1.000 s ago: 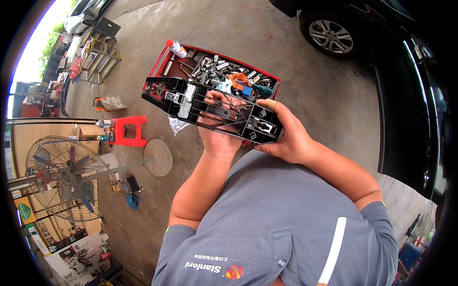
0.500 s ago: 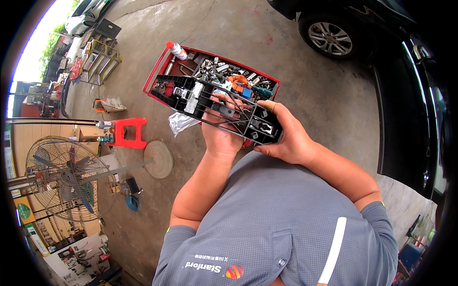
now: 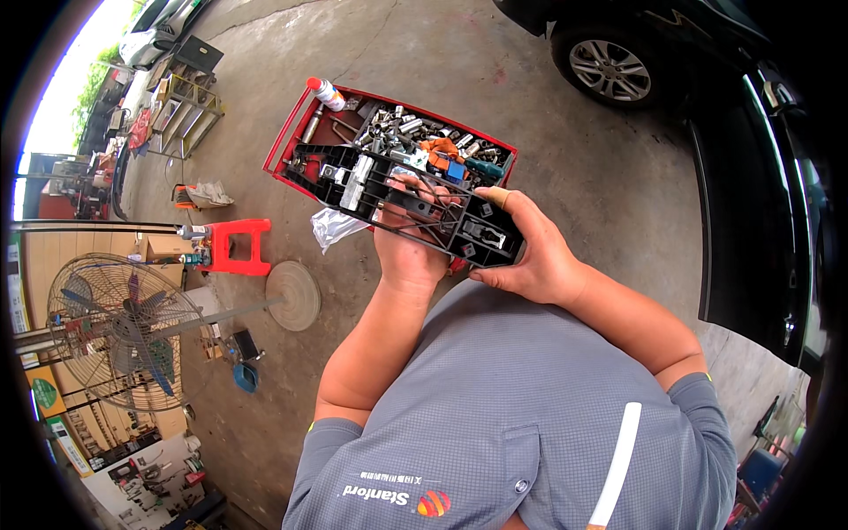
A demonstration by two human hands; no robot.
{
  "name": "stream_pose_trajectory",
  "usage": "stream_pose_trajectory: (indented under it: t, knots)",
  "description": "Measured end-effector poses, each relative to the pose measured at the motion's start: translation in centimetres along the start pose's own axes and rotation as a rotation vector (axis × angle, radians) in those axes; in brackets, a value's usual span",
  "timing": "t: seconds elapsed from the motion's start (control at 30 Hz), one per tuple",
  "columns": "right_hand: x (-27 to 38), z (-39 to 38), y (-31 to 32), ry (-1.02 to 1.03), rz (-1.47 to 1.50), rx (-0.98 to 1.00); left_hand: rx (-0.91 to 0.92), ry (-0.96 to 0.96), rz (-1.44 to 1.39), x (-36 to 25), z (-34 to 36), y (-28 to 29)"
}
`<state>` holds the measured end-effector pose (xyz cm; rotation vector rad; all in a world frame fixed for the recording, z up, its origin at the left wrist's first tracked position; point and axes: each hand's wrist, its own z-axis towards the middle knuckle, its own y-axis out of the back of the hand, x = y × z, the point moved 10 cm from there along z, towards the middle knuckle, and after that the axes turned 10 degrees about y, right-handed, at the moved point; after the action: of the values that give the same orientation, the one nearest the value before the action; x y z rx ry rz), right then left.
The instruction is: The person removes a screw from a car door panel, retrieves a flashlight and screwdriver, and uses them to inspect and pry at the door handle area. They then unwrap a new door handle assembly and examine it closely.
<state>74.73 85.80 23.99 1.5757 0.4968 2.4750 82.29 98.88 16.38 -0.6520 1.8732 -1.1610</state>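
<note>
In front of my chest I hold a long black plastic bracket [image 3: 464, 248], an open ribbed frame with a silver metal block [image 3: 357, 183] toward its left end and a metal clip near its right end. My left hand [image 3: 410, 254] supports it from below, its fingers curled behind the ribs and partly seen through the gaps. At the right end, my right hand [image 3: 546, 256] grips the bracket between thumb and fingers. Beyond and beneath it lies a red toolbox [image 3: 424, 109] holding several sockets, a spray can [image 3: 327, 94], an orange cloth and a teal-handled tool [image 3: 485, 170].
A clear plastic bag [image 3: 336, 228] hangs by the toolbox's near side. To the left are a red stool [image 3: 267, 247], a round disc [image 3: 294, 295] and a caged fan [image 3: 128, 331]. A dark car with its wheel [image 3: 611, 71] and open door [image 3: 751, 230] stands at right.
The bracket's left end has tilted slightly, and more of the toolbox's left part shows behind it. Both hands keep nearly the same place and grip.
</note>
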Motion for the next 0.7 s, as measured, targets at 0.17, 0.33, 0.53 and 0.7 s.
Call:
stream_pose_trajectory:
  t: [0.17, 0.33, 0.53, 0.7]
  knots:
    - [0.8, 0.0, 0.6, 0.052, -0.015, -0.038, 0.005, 0.032, 0.060, 0.2, 0.0, 0.5]
    - [-0.8, -0.7, 2.5, -0.004, 0.203, -0.061, 0.040, -0.009, 0.209, -1.4, -0.8, -0.8]
    - [-3.3, -2.8, 5.5, -0.178, 0.389, -0.066, 0.035, -0.418, 0.674, -4.8, -1.9, -1.8]
    - [-2.1, -2.6, 6.6, -0.077, 0.347, -0.071, 0.089, -0.509, 0.778, -5.3, -2.4, -3.7]
